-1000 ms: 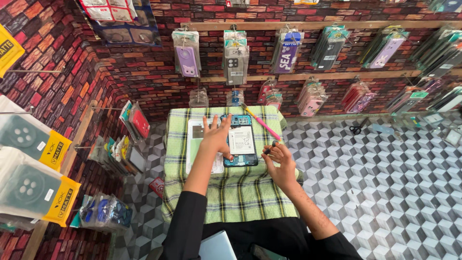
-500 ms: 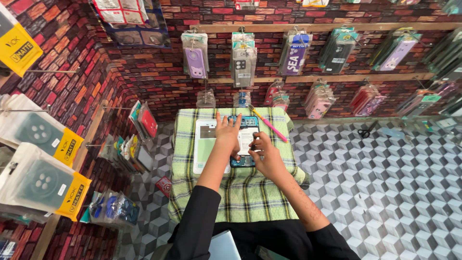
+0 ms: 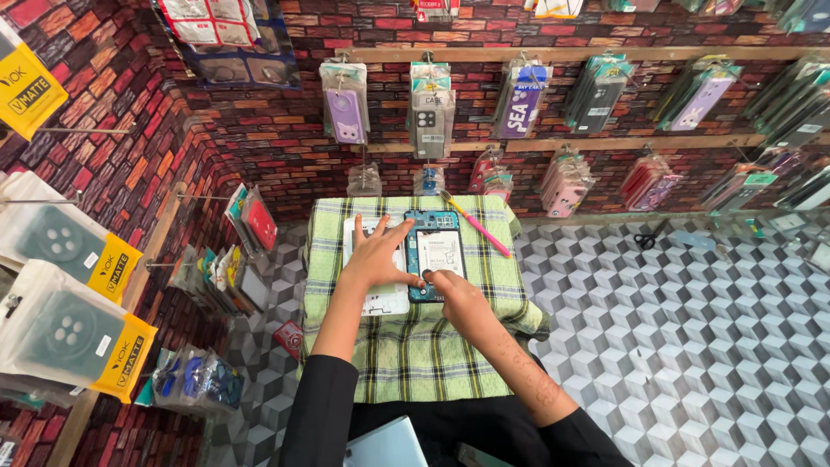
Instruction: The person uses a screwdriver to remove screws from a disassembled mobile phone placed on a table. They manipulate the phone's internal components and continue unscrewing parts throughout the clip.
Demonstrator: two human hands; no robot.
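An opened phone (image 3: 437, 251) with its back off lies on a small table covered with a green checked cloth (image 3: 415, 346). My left hand (image 3: 378, 256) rests flat, fingers spread, on a white sheet (image 3: 380, 300) just left of the phone, its thumb against the phone's left edge. My right hand (image 3: 456, 294) has its fingertips pressed on the phone's lower end; whether it pinches a small tool I cannot tell. A pink pen-like stick (image 3: 480, 227) lies on the cloth to the right of the phone.
Brick-pattern walls carry hooks of packaged phone cases (image 3: 430, 108) ahead and boxed goods (image 3: 65, 320) on the left. Black scissors (image 3: 647, 237) lie on the cube-pattern floor to the right. A light blue flat thing (image 3: 386, 444) sits in my lap.
My right hand has moved from beside the pink stick onto the phone's lower end. My left hand has slid down to the phone's left side.
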